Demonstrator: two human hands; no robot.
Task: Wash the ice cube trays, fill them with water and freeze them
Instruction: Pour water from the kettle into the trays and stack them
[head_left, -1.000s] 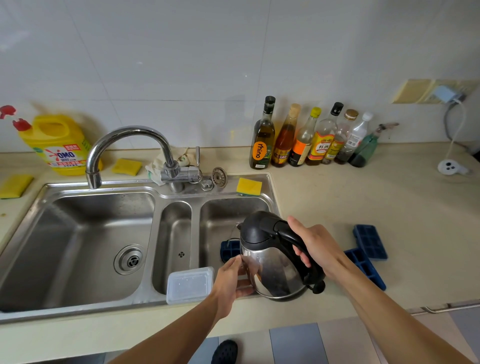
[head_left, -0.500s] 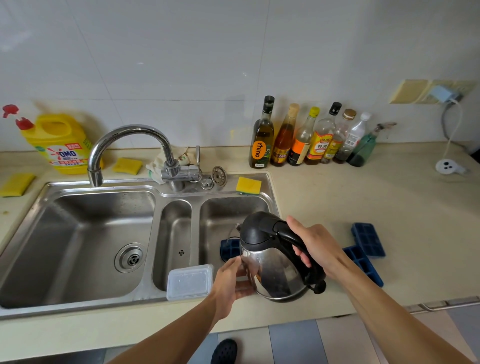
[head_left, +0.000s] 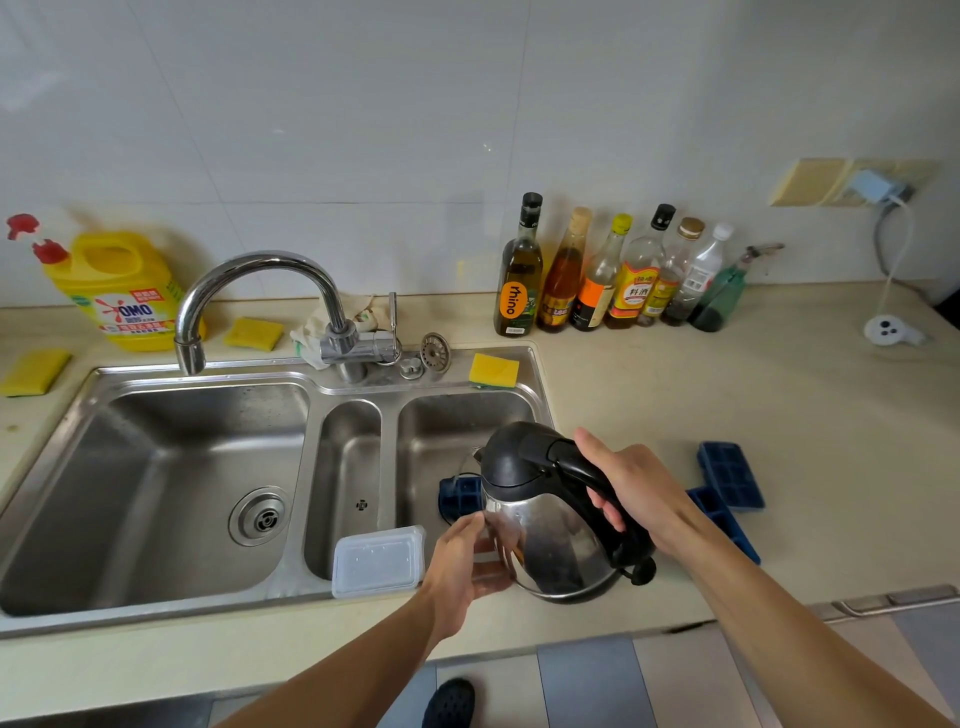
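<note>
Ice cube trays (head_left: 730, 475): three, one of them in a basin, apparently two overlapping on the tabletop (head_left: 675, 389)
Bottles (head_left: 519, 270): seven, lined up against the wall
Sponges (head_left: 493, 370): three, yellow
Sink basins (head_left: 156, 467): three
Kettle (head_left: 545, 525): one
Detergent jug (head_left: 119, 286): one
Plastic box (head_left: 376, 561): one

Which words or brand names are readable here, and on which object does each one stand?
"OMO": yellow detergent jug.
"rhino": orange label of the dark oil bottle.
"料酒": yellow label of the clear bottle.
Small print on the jug and the labels of the other bottles: too small to read.
</note>
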